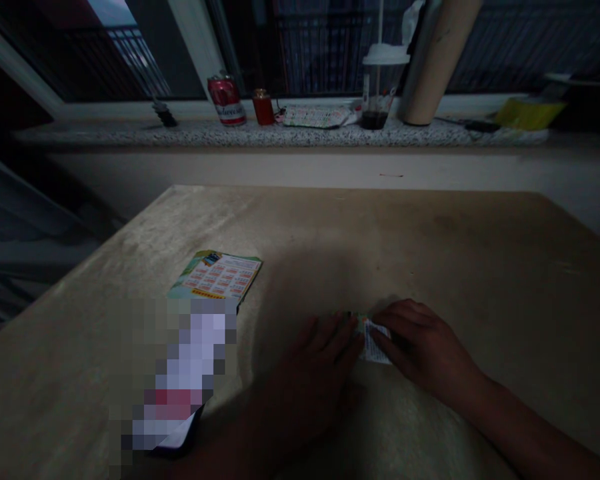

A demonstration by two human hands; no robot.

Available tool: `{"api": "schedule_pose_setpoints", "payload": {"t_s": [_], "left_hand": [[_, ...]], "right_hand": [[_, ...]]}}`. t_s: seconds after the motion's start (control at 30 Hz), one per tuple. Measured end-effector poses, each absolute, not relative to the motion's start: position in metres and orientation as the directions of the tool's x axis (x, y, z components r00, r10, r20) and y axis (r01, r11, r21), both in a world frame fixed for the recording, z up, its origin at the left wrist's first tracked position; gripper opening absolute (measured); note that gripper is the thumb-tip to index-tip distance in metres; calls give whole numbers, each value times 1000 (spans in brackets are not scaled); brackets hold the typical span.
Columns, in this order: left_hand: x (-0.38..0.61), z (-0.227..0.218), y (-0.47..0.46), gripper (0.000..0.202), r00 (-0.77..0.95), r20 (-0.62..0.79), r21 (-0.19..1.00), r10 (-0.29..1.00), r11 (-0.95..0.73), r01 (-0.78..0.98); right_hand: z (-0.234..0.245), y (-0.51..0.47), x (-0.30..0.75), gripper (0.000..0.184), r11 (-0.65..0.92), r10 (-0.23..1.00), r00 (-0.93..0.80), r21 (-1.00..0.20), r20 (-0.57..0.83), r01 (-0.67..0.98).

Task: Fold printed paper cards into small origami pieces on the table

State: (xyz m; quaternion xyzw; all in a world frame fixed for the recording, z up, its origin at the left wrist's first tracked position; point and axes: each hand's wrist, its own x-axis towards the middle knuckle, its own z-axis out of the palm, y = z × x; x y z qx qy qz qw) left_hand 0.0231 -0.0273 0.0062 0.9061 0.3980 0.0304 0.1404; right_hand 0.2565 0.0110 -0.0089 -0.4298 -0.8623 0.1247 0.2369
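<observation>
Under my hands, near the table's front, lies a small printed paper card (379, 348) with green at its upper edge. My left hand (315, 373) rests flat across the card's left part, fingers stretched out. At the card's right side, my right hand (430, 350) has its thumb and bent fingers closed on it. The hands hide much of the card, so its full size does not show. To the left, apart from both hands, a green-edged scratch card (223, 275) with a printed grid lies on the table (330, 220).
A phone with a lit, blurred-out screen (195, 353) lies just below the scratch card. Along the windowsill (180, 137) stand a red beer can (227, 100), a red jar (263, 108), a lidded plastic cup (377, 93) with a straw, and a tall tan cylinder (437, 67).
</observation>
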Motion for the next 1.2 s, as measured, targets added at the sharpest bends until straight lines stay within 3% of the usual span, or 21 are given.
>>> {"api": "schedule_pose_setpoints", "payload": {"t_s": [0.6, 0.93, 1.2], "left_hand": [[16, 1, -35, 80, 696, -103, 310, 710, -642, 701], [14, -4, -35, 82, 677, -82, 275, 731, -636, 721], [16, 1, -34, 81, 663, -102, 282, 742, -617, 734]], "right_hand": [[-7, 2, 249, 20, 584, 811, -514, -325, 280, 744], [-10, -7, 236, 27, 564, 785, -476, -139, 397, 814], [-10, -5, 240, 31, 553, 808, -484, -147, 337, 820]]}}
